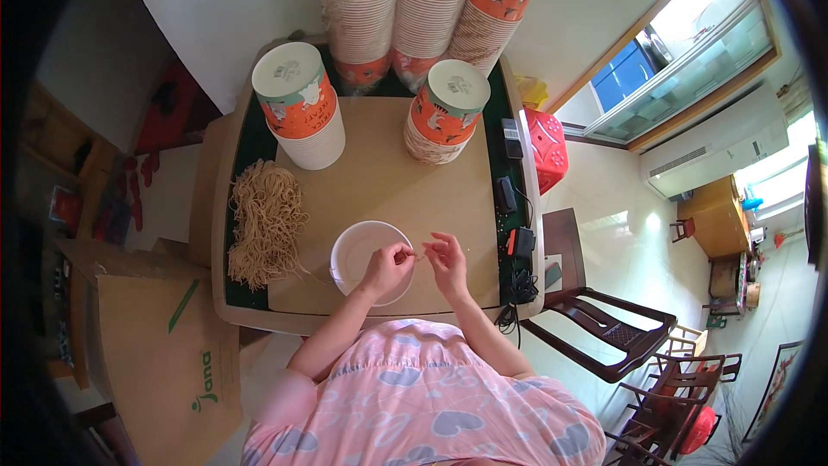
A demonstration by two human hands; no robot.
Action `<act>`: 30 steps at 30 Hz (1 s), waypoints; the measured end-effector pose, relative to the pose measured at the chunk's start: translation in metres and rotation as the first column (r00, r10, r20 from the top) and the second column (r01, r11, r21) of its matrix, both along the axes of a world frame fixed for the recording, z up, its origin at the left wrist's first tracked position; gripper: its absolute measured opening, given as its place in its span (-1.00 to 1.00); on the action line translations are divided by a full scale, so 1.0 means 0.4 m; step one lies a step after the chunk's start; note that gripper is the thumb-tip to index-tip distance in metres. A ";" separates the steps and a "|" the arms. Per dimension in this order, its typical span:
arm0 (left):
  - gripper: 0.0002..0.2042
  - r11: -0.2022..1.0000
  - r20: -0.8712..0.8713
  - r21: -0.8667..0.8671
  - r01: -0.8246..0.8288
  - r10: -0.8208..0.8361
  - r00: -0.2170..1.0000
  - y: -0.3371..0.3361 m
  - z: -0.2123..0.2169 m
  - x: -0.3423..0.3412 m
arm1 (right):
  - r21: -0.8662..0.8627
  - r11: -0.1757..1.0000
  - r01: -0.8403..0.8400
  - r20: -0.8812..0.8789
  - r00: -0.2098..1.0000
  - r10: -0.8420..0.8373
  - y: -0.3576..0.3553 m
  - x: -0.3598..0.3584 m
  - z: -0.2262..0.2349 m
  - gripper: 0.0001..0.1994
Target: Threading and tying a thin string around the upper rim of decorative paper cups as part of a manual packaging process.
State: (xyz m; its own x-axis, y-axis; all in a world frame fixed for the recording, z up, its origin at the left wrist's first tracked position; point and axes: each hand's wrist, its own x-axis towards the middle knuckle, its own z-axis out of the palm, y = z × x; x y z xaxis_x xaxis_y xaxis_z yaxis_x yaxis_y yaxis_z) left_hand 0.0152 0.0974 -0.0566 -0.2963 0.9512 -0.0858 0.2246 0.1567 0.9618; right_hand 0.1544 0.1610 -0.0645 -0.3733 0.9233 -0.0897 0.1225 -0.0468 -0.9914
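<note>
A white paper bucket (349, 250) stands in front of me near the table's front edge. Over its right side, my left hand (388, 269) is closed in a pinch on a thin beige string (420, 256). Close by on the right, my right hand (447, 263) pinches the same string, its upper fingers partly stretched out. Only a short bit of the string shows between the fingertips. A loose pile of beige strings (266, 223) lies left of the bucket, with a few strands trailing toward it.
Two upside-down stacks of orange-printed paper buckets, a left one (302, 112) and a right one (444, 112), stand farther back. Taller wrapped stacks (362, 9) rise behind them. Adapters and cables (520, 246) line the table's right edge. A cardboard box (164, 337) and a dark chair (604, 328) flank the table.
</note>
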 end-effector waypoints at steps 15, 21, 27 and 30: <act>-0.89 1.000 0.038 -0.011 0.012 -0.011 0.999 -0.002 0.010 -0.010 | -0.261 0.954 -0.147 0.064 0.984 0.169 -0.007 0.024 -0.006 -0.87; -0.91 1.000 0.058 0.008 0.011 -0.012 0.998 -0.004 0.007 -0.014 | -0.251 0.941 -0.226 0.053 0.968 0.246 -0.002 0.025 -0.001 -0.84; -0.91 1.000 0.059 0.007 0.002 -0.002 0.998 -0.007 0.006 -0.014 | -0.210 0.925 -0.316 0.170 0.920 0.353 0.004 0.045 -0.012 -0.84; -0.90 1.000 0.043 0.022 0.022 -0.023 0.999 -0.009 0.015 -0.015 | -0.156 0.953 -0.261 0.122 0.952 0.281 0.002 0.045 -0.004 -0.86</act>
